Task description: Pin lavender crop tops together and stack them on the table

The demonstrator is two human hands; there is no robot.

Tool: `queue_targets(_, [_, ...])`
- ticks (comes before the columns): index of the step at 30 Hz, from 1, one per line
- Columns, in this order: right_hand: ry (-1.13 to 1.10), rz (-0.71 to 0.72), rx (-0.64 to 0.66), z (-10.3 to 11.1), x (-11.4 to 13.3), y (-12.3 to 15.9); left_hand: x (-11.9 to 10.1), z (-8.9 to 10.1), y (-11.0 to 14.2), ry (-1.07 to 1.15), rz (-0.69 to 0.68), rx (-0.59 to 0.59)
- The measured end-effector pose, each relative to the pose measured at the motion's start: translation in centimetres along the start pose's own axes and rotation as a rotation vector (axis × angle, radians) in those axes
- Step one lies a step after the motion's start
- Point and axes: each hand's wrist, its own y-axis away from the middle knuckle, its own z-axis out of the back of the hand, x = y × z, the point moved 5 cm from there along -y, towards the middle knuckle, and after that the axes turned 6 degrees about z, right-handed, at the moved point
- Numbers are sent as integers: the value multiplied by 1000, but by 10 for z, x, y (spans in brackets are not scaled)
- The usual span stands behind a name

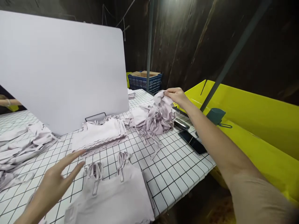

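Note:
My right hand [176,95] reaches across the table and pinches the top of a pale pink camisole [164,104] at a crumpled heap of the same fabric. Thin straps trail from this heap onto the tabletop. My left hand [54,179] hovers at the lower left, thumb and fingers apart with nothing in them. Just beyond its fingertips lies a stack of folded pale pink pieces [100,133] with wavy edges. Flat in front of me is a stack of camisoles [112,196], their straps bunched at the top.
A large white board [67,71] stands upright at the back left. More strips of fabric [25,143] lie at the left. A phone [192,142] rests near the right edge of the grid-patterned table [168,177]. Beyond are a yellow bin [252,105] and a blue crate [144,83].

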Motion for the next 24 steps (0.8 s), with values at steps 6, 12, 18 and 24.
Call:
queue_targets(6, [-520, -14, 58, -14, 96, -1, -128, -56, -31, 658, -38, 417])
queue_targets(12, [-687, -147, 356, -85, 152, 47, -199, -73, -51, 1107, 37, 339])
queue_targets(18, [-749, -135, 308, -103, 148, 49, -153, -65, -65, 1105, 183, 210])
queue_targets(24, [-750, 55, 668, -117, 183, 59, -155, -63, -65, 1215, 148, 290])
